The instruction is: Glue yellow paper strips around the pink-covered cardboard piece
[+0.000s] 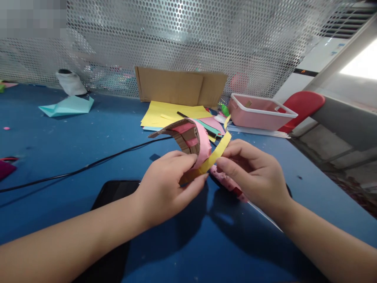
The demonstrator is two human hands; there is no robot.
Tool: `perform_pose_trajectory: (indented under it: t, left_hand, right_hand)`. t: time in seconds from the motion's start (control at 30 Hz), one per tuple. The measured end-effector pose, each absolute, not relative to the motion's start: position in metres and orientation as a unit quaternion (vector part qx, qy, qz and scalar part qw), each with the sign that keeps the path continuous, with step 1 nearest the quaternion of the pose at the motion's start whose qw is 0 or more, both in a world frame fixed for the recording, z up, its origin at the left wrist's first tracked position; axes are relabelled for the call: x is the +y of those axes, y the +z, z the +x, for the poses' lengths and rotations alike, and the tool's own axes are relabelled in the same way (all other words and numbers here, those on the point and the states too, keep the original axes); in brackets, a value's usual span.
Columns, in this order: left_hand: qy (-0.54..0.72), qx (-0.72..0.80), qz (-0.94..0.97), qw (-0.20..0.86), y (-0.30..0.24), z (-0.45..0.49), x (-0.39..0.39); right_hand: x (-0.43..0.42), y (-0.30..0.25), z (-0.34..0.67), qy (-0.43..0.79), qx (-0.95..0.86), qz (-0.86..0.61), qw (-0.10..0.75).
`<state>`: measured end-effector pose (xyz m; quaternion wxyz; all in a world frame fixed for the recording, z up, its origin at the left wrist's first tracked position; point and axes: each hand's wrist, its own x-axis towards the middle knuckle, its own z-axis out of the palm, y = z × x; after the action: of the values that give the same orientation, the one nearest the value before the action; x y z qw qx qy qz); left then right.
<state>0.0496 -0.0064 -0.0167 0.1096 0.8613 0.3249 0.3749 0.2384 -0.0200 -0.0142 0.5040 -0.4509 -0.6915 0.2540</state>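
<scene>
My left hand (167, 184) is closed around a curved cardboard piece (202, 143) covered in pink paper on its outside, with bare brown cardboard and pink patches inside. A yellow paper strip (216, 153) runs along the lower edge of this piece, partly under my left fingers. The strip's free end rises toward my right hand (256, 173), whose thumb and fingers pinch at its side; the exact contact is partly hidden. Beneath the right hand lies a pink patterned object (226, 181), half covered. A black phone (114, 192) lies under my left forearm.
Yellow paper sheets (165, 112), a teal cutter (210, 127) and a pink basket (259, 114) sit at the back. Behind them a cardboard sheet (176, 86) leans on the perforated metal panel (182, 35). A black cable (88, 167) crosses the blue table; folded teal paper (69, 106) lies left.
</scene>
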Motion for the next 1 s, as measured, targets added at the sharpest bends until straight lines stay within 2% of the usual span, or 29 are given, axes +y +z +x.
perform_pose_trajectory:
  t: [0.3,0.37,0.47,0.67,0.73,1.0]
  left_hand:
    - [0.355,0.325,0.872,0.087,-0.017,0.049,-0.008]
    - [0.353,0.323,0.874,0.080,-0.017,0.049,-0.008]
    - [0.350,0.326,0.876,0.062,-0.013,0.046,-0.003]
    - [0.323,0.344,0.881,-0.005,-0.010,0.029,0.018]
    - [0.294,0.350,0.889,-0.016,-0.012,0.022,0.023]
    - [0.229,0.310,0.921,-0.052,-0.028,0.014,0.022]
  right_hand:
    - [-0.023,-0.010,0.239,0.225,-0.680,-0.455,0.529]
    - [-0.021,-0.008,0.240,0.226,-0.682,-0.474,0.509]
    - [-0.013,0.000,0.251,0.266,-0.716,-0.494,0.416]
    - [0.003,0.009,0.299,0.187,-0.871,-0.448,0.073]
    - [0.002,0.004,0.315,0.157,-0.880,-0.447,0.033]
    - [-0.007,-0.010,0.329,0.117,-0.887,-0.446,-0.001]
